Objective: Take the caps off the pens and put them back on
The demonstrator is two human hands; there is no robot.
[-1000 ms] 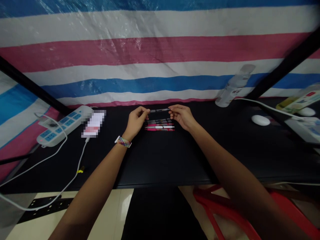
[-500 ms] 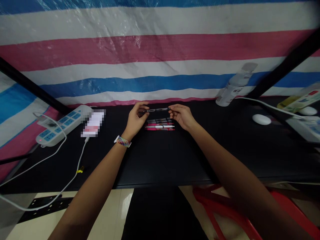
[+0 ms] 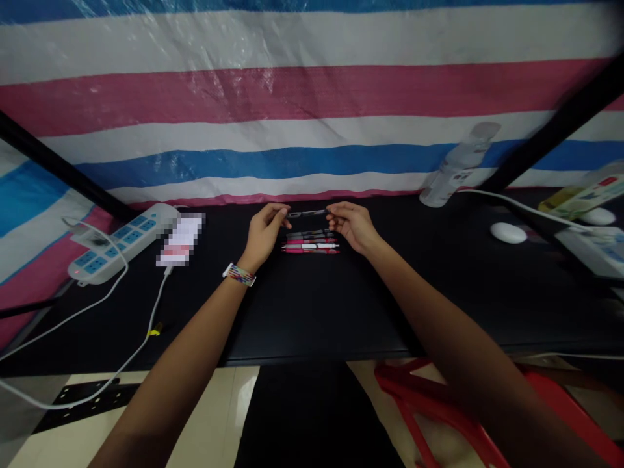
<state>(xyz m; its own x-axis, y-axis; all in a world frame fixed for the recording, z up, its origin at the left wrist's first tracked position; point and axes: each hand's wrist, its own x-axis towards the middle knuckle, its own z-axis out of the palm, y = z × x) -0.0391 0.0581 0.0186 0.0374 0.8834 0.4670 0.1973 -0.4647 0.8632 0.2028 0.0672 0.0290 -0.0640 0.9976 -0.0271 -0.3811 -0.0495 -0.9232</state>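
A dark pen (image 3: 307, 213) lies crosswise between my two hands, near the back of the black table (image 3: 316, 305). My left hand (image 3: 267, 224) pinches its left end between thumb and fingers. Its right end is in the fingertips of my right hand (image 3: 351, 224). Just below, several pens lie side by side in a row: dark ones (image 3: 312, 234) at the back, then pink-red ones and a white one (image 3: 316, 246) toward the front. A woven band is on my left wrist.
At the left are a power strip (image 3: 124, 244), a phone (image 3: 181, 239) and white cables. A bottle (image 3: 458, 166), a white mouse (image 3: 508, 233) and a yellowish container (image 3: 565, 203) stand or lie at the right. Below the table edge is a red stool (image 3: 439, 406).
The fingers of my left hand have closed onto the left end of the dark pen; before, they were spread further around it. My right hand has barely moved.
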